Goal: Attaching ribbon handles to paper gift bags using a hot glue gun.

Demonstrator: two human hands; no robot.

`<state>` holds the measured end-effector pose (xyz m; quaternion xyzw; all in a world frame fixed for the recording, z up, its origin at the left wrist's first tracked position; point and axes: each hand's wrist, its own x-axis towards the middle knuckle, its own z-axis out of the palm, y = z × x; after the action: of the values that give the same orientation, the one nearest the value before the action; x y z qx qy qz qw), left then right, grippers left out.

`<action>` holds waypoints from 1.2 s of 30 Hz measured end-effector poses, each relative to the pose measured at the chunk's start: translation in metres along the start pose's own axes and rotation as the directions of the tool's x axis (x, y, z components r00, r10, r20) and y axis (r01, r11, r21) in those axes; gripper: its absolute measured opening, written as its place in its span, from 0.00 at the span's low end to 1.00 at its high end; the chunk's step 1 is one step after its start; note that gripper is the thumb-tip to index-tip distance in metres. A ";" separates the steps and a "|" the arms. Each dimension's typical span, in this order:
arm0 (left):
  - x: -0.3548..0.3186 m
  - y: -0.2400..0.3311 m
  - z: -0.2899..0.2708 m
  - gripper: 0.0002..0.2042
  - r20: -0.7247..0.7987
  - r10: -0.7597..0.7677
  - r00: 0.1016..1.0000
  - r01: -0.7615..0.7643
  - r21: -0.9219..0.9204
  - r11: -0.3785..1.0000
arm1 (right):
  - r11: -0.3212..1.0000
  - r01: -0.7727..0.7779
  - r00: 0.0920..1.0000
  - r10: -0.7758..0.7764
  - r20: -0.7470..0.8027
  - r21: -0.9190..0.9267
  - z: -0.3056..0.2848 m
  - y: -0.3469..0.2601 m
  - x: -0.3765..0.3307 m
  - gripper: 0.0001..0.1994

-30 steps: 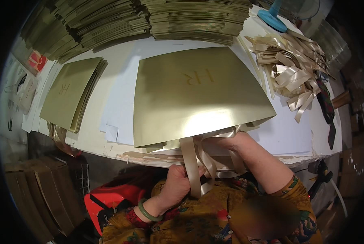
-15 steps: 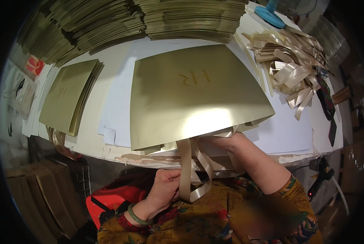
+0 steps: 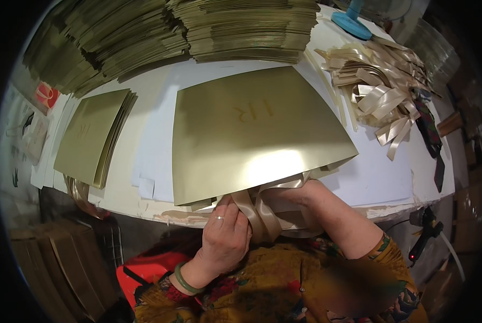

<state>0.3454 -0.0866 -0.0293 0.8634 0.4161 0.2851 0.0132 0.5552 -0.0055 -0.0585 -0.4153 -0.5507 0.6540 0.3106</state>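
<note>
A gold paper bag (image 3: pixel 225 129) lies flat in front of me, its mouth facing me. Beige satin ribbon (image 3: pixel 262 218) hangs in loops from that mouth. With fingers bent and together, my left hand (image 3: pixel 226 237) holds the ribbon close under the bag's edge; its thumb is hidden. My right hand (image 3: pixel 305 192) reaches in at the mouth from the right. Only its wrist and back show, and the bag and ribbon cover its fingers.
Tall stacks of folded gold bags (image 3: pixel 252 29) line the back. A smaller pile of bags (image 3: pixel 90 137) with ribbon handles lies left. Cut ribbons (image 3: pixel 383 99) heap at the right, near a blue round base (image 3: pixel 351 25). A glue gun (image 3: pixel 427 237) hangs by the table's right front edge.
My left hand has moved up and slightly right, from the lower end of the ribbon loop to the bag's mouth. The ribbon loops have been drawn up. My right hand stays at the mouth.
</note>
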 end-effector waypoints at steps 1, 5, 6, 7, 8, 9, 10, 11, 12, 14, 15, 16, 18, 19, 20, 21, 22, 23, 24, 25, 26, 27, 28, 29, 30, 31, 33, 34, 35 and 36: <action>0.004 0.000 0.003 0.16 0.015 0.006 1.000 -0.007 0.062 0.998 | 1.000 0.003 1.000 -0.003 -0.007 -0.001 -0.002 0.002 -0.001 0.25; 0.008 -0.008 0.009 0.21 0.101 0.015 0.995 -0.025 0.104 0.994 | 0.997 -0.014 1.000 0.013 -0.017 -0.076 0.008 -0.036 -0.015 0.23; 0.008 -0.009 0.010 0.20 0.092 -0.028 0.995 0.026 0.025 0.999 | 0.993 -0.030 0.999 0.025 -0.037 -0.116 0.011 -0.050 -0.020 0.21; 0.008 -0.011 0.010 0.20 0.087 -0.072 0.994 0.077 -0.054 0.996 | 0.993 -0.034 0.999 0.030 -0.043 -0.114 0.010 -0.048 -0.021 0.21; 0.010 -0.009 0.007 0.18 0.116 -0.072 0.991 0.072 0.004 0.997 | 0.847 0.155 0.981 -0.191 -0.019 -0.509 0.009 -0.045 -0.022 0.19; 0.011 -0.011 0.006 0.18 0.116 -0.077 0.990 0.077 0.004 0.997 | 0.515 0.300 0.922 -0.373 0.105 -0.803 0.009 -0.043 -0.023 0.18; 0.012 -0.014 0.006 0.18 0.123 -0.041 0.992 0.043 -0.014 0.999 | 0.445 0.198 0.962 -0.257 0.087 -0.874 0.018 -0.040 -0.027 0.19; 0.013 -0.017 0.006 0.18 0.131 -0.005 0.991 0.009 -0.032 0.999 | 0.446 0.189 0.965 -0.252 0.079 -0.875 0.024 -0.037 -0.034 0.19; 0.014 -0.017 0.006 0.18 0.132 0.003 0.991 0.002 -0.042 0.999 | 0.331 0.216 0.945 -0.308 0.111 -0.919 0.031 -0.035 -0.041 0.20; 0.014 -0.015 0.005 0.17 0.255 -0.050 0.966 0.041 0.039 0.998 | 0.191 0.193 0.927 -0.358 0.115 -0.962 0.035 -0.028 -0.048 0.20; 0.012 -0.016 0.003 0.17 0.258 -0.047 0.965 0.040 0.033 0.999 | 0.193 0.188 0.929 -0.354 0.110 -0.963 0.028 -0.025 -0.053 0.20; 0.013 -0.019 0.002 0.18 0.274 -0.044 0.961 0.043 0.010 0.999 | 0.317 0.138 0.945 -0.324 0.029 -0.938 0.012 -0.022 -0.060 0.21; 0.015 -0.019 -0.003 0.19 0.291 -0.053 0.955 0.055 -0.001 0.998 | 0.206 -0.151 0.943 0.325 -0.078 -0.967 -0.009 -0.052 -0.056 0.25; 0.019 -0.018 -0.003 0.16 0.253 -0.035 0.967 0.026 0.037 0.999 | 0.202 -0.157 0.942 0.325 -0.085 -0.967 -0.016 -0.051 -0.060 0.25; 0.021 -0.019 -0.002 0.14 0.215 -0.017 0.976 0.000 0.077 0.997 | 0.236 -0.049 0.994 -0.079 -0.069 -0.970 -0.023 -0.048 -0.067 0.19; 0.020 -0.019 0.003 0.14 0.211 -0.004 0.978 -0.012 0.071 0.997 | 0.220 0.057 0.879 -0.474 -0.056 -0.974 -0.025 -0.045 -0.076 0.14; 0.016 -0.020 0.012 0.14 0.248 -0.020 0.969 0.003 0.069 0.998 | 0.235 0.065 0.846 -0.529 -0.072 -0.970 -0.025 -0.031 -0.076 0.08; 0.012 -0.020 0.017 0.14 0.290 -0.046 0.956 0.025 0.076 0.997 | 0.239 0.066 0.843 -0.532 -0.073 -0.969 -0.013 -0.030 -0.074 0.08; 0.017 -0.018 0.017 0.14 0.292 -0.033 0.956 0.016 0.064 0.998 | 0.382 0.059 0.915 -0.389 -0.103 -0.922 0.004 -0.031 -0.066 0.08; 0.023 -0.014 0.012 0.14 0.299 -0.005 0.954 -0.023 0.090 0.996 | 0.516 0.029 0.965 -0.237 -0.110 -0.856 0.014 -0.033 -0.061 0.08; 0.024 -0.013 0.007 0.14 0.310 0.009 0.951 -0.050 0.125 0.991 | 0.518 0.027 0.967 -0.232 -0.110 -0.855 0.022 -0.037 -0.058 0.08; 0.024 -0.014 0.004 0.14 0.312 0.008 0.950 -0.051 0.129 0.990 | 0.479 0.056 0.986 -0.165 -0.027 -0.876 0.028 -0.043 -0.055 0.07; 0.022 -0.017 0.000 0.14 0.375 -0.018 0.927 -0.028 0.117 0.993 | 0.440 0.088 0.994 -0.093 0.052 -0.894 0.031 -0.047 -0.054 0.06; 0.021 -0.018 -0.003 0.14 0.436 -0.043 0.899 -0.004 0.106 0.994 | 0.440 0.088 0.994 -0.096 0.051 -0.894 0.023 -0.043 -0.058 0.06; 0.022 -0.018 -0.006 0.14 0.431 -0.041 0.902 -0.007 0.109 0.994 | 0.281 0.121 0.988 -0.125 0.088 -0.952 0.006 -0.034 -0.066 0.06; 0.021 -0.017 -0.007 0.14 0.400 -0.052 0.915 -0.001 0.132 0.991 | 0.115 0.150 0.980 -0.148 0.133 -0.982 -0.010 -0.026 -0.073 0.06; 0.022 -0.018 -0.003 0.13 0.362 -0.059 0.930 0.003 0.152 0.988 | 0.371 0.025 0.778 -0.590 -0.215 -0.928 -0.029 -0.020 -0.073 0.03; 0.021 -0.020 0.004 0.19 0.357 0.009 0.934 -0.055 0.120 0.991 | 0.366 0.013 0.740 -0.629 -0.237 -0.930 -0.025 -0.030 -0.077 0.04; 0.021 -0.022 0.008 0.26 0.350 0.076 0.934 -0.114 0.089 0.989 | 0.362 0.012 0.739 -0.632 -0.236 -0.932 -0.024 -0.023 -0.078 0.04; 0.023 -0.015 0.009 0.26 0.354 0.118 0.928 -0.195 0.192 0.962 | 0.379 0.042 0.827 -0.533 -0.181 -0.925 -0.022 -0.012 -0.083 0.05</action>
<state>0.3506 -0.0582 -0.0299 0.9260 0.3665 0.0838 -0.0355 0.6122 -0.0651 -0.0311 -0.5478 -0.7864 0.0783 0.2745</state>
